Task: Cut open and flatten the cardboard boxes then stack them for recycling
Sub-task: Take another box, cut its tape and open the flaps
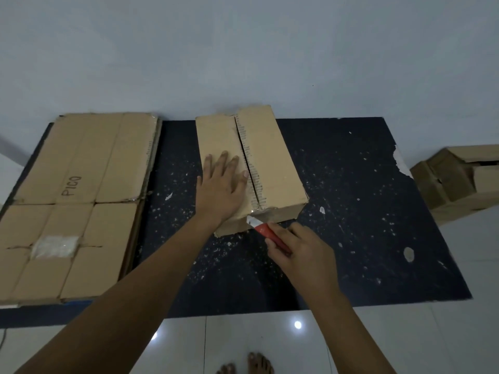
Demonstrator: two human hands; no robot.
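The left hand [220, 184] lies spread flat on the box [251, 168], the right hand [299, 255] just below it grips a knife [266, 232] whose blade tip is hard to see at the box's near edge.

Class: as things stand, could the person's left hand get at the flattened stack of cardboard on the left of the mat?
Probably yes. The left hand lies flat on the box, holding nothing, and only bare dark mat separates it from the flattened stack.
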